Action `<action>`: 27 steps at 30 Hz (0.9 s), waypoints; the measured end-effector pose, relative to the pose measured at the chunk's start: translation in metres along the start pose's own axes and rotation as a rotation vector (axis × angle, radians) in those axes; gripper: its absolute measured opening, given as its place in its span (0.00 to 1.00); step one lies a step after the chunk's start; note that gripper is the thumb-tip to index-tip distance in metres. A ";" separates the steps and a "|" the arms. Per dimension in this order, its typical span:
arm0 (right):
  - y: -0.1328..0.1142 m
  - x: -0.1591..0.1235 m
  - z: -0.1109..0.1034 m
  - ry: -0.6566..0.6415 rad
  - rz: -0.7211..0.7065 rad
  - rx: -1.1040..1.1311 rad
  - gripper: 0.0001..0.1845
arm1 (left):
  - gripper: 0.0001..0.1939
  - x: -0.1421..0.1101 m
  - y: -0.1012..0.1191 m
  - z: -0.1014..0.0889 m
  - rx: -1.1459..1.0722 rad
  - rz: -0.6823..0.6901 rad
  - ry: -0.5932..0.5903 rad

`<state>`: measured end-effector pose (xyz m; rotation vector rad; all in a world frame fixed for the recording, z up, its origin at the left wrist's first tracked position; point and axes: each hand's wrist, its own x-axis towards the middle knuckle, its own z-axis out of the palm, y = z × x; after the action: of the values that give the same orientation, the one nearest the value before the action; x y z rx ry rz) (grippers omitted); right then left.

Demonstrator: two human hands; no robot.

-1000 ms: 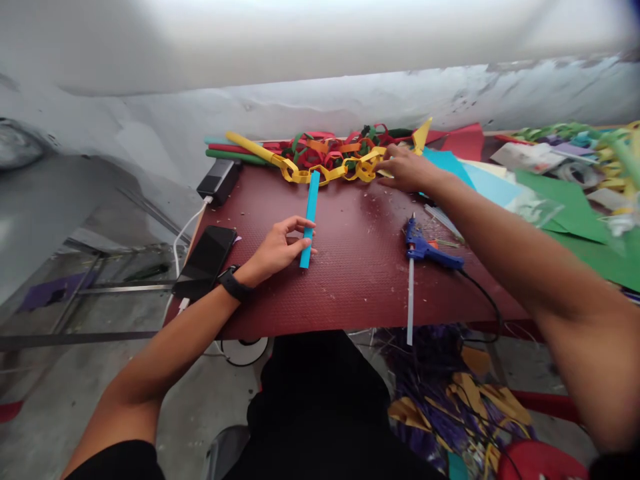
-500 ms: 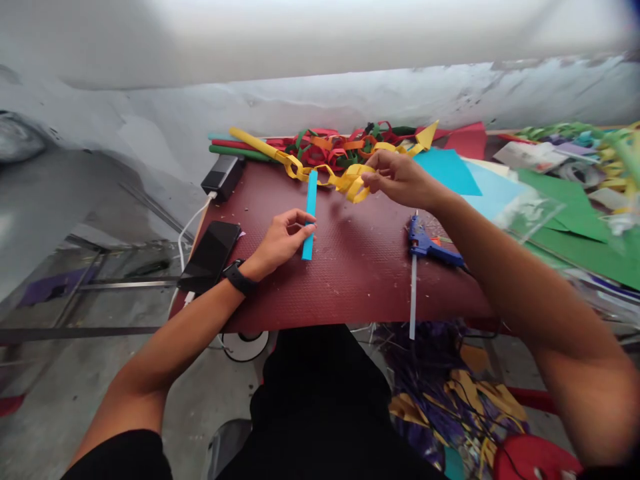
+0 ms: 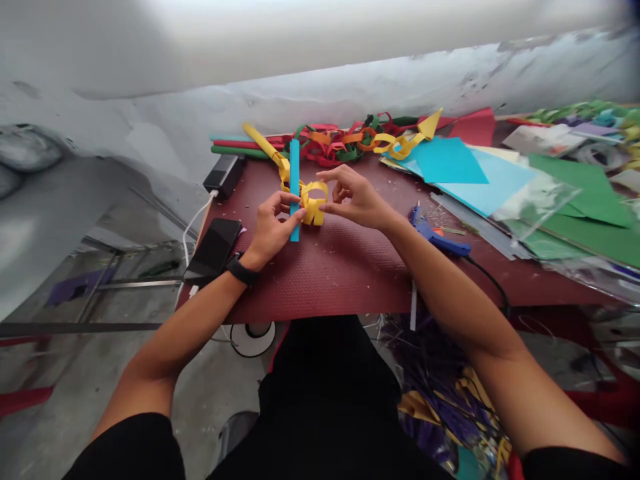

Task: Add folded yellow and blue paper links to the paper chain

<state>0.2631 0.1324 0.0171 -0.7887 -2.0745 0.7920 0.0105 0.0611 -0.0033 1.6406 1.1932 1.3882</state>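
Two hands in the head view, left hand point(image 3: 274, 225) closed in a pinch on an upright blue paper strip point(image 3: 295, 160), right hand point(image 3: 361, 200) partly open, thumb and index finger apart at the yellow paper loops point(image 3: 314, 215), contact unclear, loops beside the strip above the dark red tabletop point(image 3: 320, 280).

The right forearm point(image 3: 450, 293) hides most of the glue stick point(image 3: 413, 307) below the glue gun point(image 3: 439, 239). Left of the gun, the left hand point(image 3: 270, 228) covers part of the blue strip point(image 3: 295, 167), and contact between right hand point(image 3: 356, 199) and yellow loops point(image 3: 314, 193) is unclear. Right of it, the picture's edge cuts off the green sheets point(image 3: 585, 193).
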 end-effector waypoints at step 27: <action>0.026 -0.005 0.012 0.195 0.199 0.296 0.23 | 0.10 0.025 -0.007 -0.026 0.522 0.321 0.077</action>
<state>0.2626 0.1419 -0.0108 -0.8755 -1.6758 1.0578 -0.0161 0.0853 0.0055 2.2363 1.4737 1.4136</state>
